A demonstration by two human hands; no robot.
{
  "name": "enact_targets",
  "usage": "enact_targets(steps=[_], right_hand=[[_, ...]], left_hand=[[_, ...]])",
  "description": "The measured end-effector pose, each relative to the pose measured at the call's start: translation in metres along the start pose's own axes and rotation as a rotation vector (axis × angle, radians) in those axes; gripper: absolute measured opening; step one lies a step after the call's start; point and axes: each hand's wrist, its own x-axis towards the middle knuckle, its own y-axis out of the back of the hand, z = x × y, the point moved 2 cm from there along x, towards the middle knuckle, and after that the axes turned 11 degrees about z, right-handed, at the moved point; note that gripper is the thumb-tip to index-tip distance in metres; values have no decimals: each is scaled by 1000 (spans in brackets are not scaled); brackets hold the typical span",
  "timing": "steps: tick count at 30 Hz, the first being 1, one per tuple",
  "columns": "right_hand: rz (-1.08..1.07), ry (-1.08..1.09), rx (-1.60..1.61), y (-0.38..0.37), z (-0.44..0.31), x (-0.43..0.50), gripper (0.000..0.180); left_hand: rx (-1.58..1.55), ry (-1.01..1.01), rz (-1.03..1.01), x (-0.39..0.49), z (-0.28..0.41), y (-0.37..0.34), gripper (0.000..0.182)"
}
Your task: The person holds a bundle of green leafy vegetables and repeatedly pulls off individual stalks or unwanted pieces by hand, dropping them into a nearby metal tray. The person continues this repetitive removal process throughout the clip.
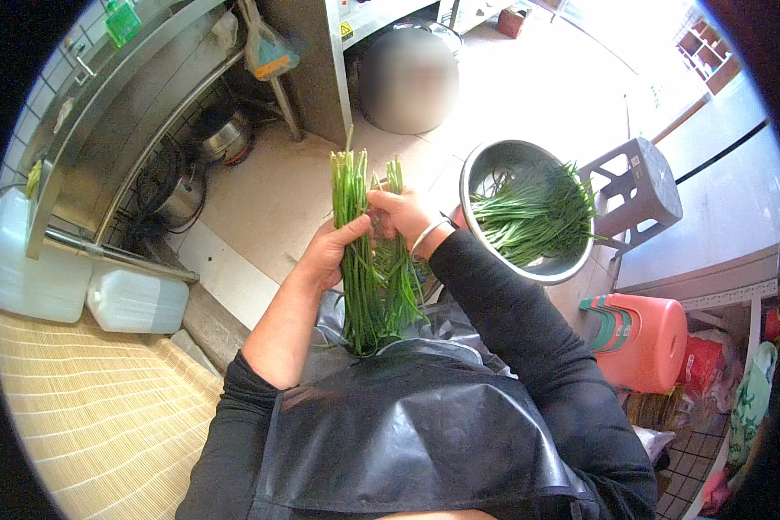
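My left hand (335, 253) grips a thick bunch of long green chives (361, 299), its pale cut ends up and its leaves hanging toward my lap. Close beside it, my right hand (408, 218) holds a smaller bunch of chives (400, 286) by the upper stems, with a pale bangle (431, 238) at the wrist. The hands nearly touch at the fingertips. A black apron (403, 429) covers my lap, and the leaf tips reach its upper edge. To the right of my hands, a metal basin (547, 280) contains a heap of chives (526, 218).
A grey plastic stool (656, 179) stands behind the basin, with stacked red and green stools (647, 341) nearer me. Metal pots (227, 136) sit under the steel counter at left. White plastic jugs (140, 300) and a bamboo mat (104, 403) lie to my left.
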Motion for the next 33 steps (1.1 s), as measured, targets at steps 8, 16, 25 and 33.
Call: enact_targets(steps=[8, 16, 25, 33], right_hand=[[-5, -5, 144, 0, -1, -2, 19], [14, 245, -355, -1, 4, 2, 26], [208, 79, 63, 18, 11, 23, 19], [428, 148, -62, 44, 5, 28, 18]], left_hand=[[-132, 25, -61, 7, -5, 12, 31], [-137, -76, -20, 2, -2, 3, 29], [-4, -60, 84, 4, -3, 16, 26], [3, -16, 71, 1, -4, 19, 28]])
